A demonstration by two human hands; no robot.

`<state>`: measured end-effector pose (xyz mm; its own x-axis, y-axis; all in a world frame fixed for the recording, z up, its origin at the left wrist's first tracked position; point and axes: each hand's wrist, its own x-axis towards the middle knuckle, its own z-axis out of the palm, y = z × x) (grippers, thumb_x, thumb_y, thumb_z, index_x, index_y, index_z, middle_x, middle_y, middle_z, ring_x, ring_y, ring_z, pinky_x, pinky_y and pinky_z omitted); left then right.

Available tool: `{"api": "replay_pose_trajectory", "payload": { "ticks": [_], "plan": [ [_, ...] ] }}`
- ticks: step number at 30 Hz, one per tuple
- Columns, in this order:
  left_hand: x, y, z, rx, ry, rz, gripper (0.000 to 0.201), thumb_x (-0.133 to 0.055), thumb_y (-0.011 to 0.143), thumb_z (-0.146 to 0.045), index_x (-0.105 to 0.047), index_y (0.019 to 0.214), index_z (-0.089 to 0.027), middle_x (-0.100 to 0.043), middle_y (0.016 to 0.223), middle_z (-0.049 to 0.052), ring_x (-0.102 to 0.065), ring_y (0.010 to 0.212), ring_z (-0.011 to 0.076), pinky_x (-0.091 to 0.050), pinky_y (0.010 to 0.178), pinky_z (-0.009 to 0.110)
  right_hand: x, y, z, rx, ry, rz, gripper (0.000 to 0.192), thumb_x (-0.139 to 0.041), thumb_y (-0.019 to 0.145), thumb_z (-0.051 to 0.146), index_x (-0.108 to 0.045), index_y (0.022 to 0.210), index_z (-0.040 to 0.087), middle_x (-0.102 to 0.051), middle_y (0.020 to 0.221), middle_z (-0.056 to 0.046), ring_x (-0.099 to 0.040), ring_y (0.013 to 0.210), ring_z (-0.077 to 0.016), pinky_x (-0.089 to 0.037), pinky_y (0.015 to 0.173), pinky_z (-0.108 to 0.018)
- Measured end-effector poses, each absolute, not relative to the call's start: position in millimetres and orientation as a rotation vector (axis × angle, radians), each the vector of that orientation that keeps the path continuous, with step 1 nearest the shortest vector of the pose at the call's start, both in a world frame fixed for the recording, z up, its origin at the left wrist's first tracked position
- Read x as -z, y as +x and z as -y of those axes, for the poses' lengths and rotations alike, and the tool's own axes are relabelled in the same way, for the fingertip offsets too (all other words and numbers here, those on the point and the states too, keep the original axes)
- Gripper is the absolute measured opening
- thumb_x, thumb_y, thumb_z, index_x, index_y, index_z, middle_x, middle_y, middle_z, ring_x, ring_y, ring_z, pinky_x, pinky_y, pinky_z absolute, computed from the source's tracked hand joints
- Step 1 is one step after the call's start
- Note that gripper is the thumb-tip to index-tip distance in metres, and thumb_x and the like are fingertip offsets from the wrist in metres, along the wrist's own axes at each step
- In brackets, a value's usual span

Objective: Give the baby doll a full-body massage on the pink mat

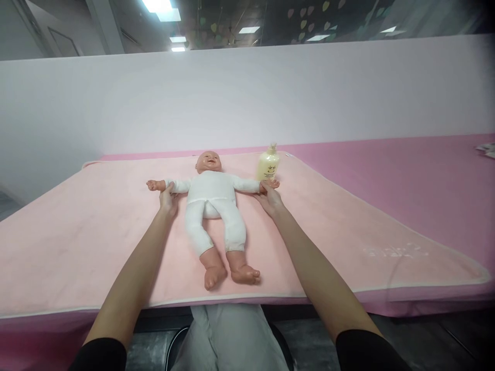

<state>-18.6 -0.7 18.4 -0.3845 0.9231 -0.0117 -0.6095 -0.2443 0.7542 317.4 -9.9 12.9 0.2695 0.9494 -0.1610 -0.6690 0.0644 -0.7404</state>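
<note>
Left hand (169,201) and right hand (271,200) reach forward, well apart, each pinching one wrist of a doll (211,186) with the thumb on top; the fingers go partly out of sight beneath, so I cannot tell how firmly they press. The doll lies on its back between the hands, head beyond them and feet nearer the person, so that both its arms come within equal reach. Gripping at the wrists seems to be what holds those arms straight out to the sides, and leaves the doll's own small hands free past the grip. Its white body and legs rest, unheld, on a pale pink blanket (96,232), which likely serves as a soft layer beneath doll and hands over the desk (425,180) with its darker pink cover. Just beyond the right hand stands an upright bottle (268,164) of pale yellow liquid, probably put there to be near without crowding the doll's body; whether it touches the doll's outstretched hand is hard to tell. Farther beyond both hands rises a plain white wall (251,98).
</note>
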Motion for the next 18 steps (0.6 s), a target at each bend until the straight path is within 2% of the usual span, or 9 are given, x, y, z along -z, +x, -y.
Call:
{"api": "replay_pose_trajectory", "payload": {
  "ticks": [9, 18],
  "plan": [
    [-26, -14, 9, -1.812, 0.523, -0.871, 0.014, -0.063, 0.079, -0.015, -0.060, 0.093, -0.018, -0.065, 0.094, 0.005, -0.063, 0.087, 0.0169, -0.054, 0.087, 0.034, -7, 318, 7, -1.262, -0.770, 0.475, 0.016, -0.064, 0.079, 0.015, -0.060, 0.094, 0.018, -0.066, 0.102, -0.006, -0.065, 0.096, -0.0182, -0.057, 0.088, -0.039],
    [-26, -14, 10, -1.827, 0.534, -0.858, 0.014, -0.064, 0.079, -0.015, -0.061, 0.092, -0.018, -0.065, 0.094, 0.005, -0.064, 0.087, 0.0173, -0.054, 0.087, 0.035, 1, 318, 5, -1.207, -0.784, 0.570, 0.031, -0.073, 0.066, 0.008, -0.060, 0.092, 0.017, -0.067, 0.096, -0.004, -0.065, 0.092, -0.0169, -0.057, 0.087, -0.036]
  ]
}}
